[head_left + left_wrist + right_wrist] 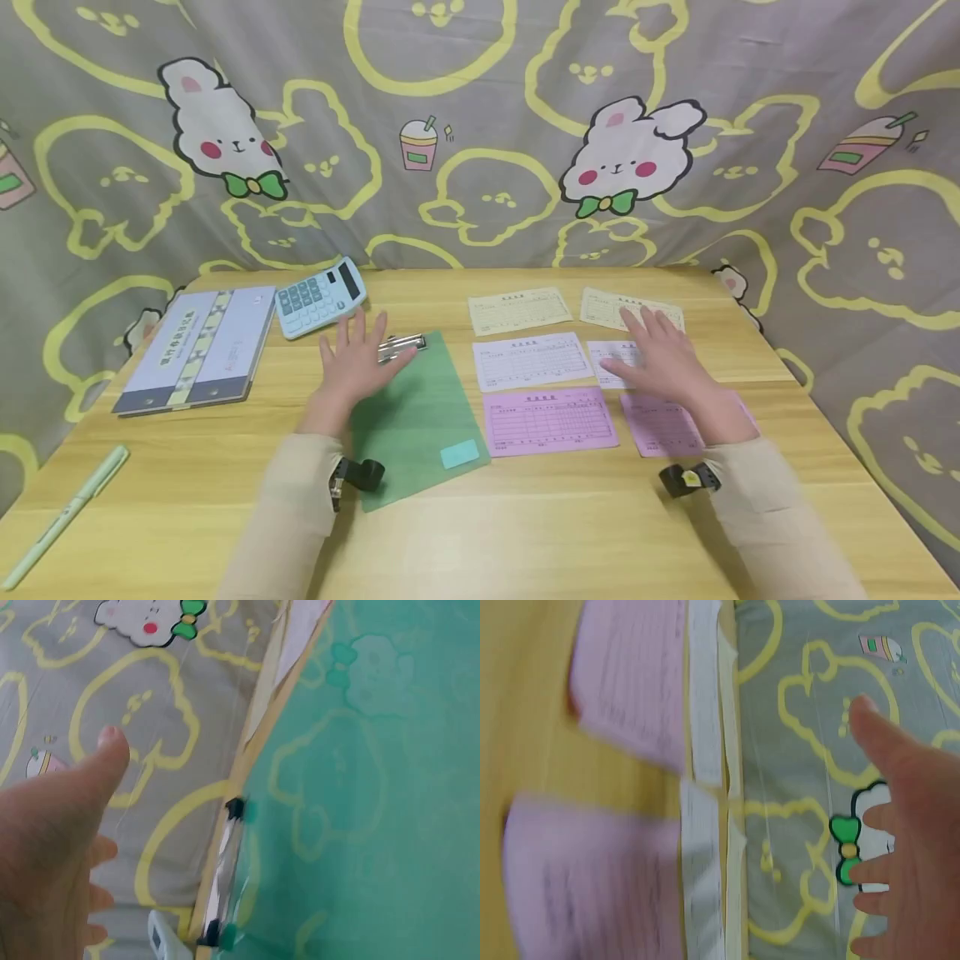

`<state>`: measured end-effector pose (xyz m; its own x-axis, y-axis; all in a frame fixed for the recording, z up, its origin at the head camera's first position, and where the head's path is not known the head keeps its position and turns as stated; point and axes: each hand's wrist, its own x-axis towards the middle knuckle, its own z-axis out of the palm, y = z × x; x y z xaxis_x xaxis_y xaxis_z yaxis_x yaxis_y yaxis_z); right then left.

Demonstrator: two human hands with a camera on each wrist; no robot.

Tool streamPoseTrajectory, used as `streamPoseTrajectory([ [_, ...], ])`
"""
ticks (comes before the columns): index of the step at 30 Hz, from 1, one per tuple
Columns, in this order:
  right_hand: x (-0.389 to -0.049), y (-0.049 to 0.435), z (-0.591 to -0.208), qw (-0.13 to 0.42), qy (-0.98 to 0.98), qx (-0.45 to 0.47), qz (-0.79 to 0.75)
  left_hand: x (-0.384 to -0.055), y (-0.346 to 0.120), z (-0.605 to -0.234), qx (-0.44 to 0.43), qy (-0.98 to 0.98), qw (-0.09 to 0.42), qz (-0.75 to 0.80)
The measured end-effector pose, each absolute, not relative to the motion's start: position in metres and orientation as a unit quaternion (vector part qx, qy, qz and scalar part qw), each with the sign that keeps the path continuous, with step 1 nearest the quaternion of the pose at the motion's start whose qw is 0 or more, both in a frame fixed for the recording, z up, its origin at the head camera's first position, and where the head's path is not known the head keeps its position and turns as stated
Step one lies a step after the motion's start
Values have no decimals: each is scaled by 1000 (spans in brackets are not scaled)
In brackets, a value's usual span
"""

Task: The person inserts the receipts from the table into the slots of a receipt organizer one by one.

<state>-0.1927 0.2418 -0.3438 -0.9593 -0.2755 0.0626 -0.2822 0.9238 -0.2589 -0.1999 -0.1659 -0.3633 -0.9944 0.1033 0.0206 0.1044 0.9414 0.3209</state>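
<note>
My left hand (356,362) hovers with spread fingers over the upper left of a green clipboard (420,417), which has a metal clip (402,347) and a small blue label (459,454). Nothing is held in it. On the other side, my right hand (660,358), fingers also spread and holding nothing, is above the right column of paper slips. It partly covers a cream slip (596,307), a white slip (600,354) and a purple slip (652,425). The left column has a cream slip (519,311), a white slip (532,362) and a purple slip (551,422).
A light blue calculator (321,298) lies behind the left hand. Further left is a thick blue-grey notebook (198,350). A pale green pen (67,517) rests near the table's left edge. Patterned grey cloth (495,117) hangs behind the wooden table (555,533).
</note>
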Motion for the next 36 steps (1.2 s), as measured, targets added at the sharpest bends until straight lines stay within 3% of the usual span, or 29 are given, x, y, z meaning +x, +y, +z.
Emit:
streamPoseTrajectory([
  [8,-175,295,-349,16,-953,146,264,-219,-183,-366,-102,-955,76,-268],
  [20,-148,370,-373,-8,-934,22,355,-243,-190,-391,-91,-891,-25,-444],
  [36,-143,391,-402,17,-955,30,293,-242,-187,-418,-92,-904,52,-413],
])
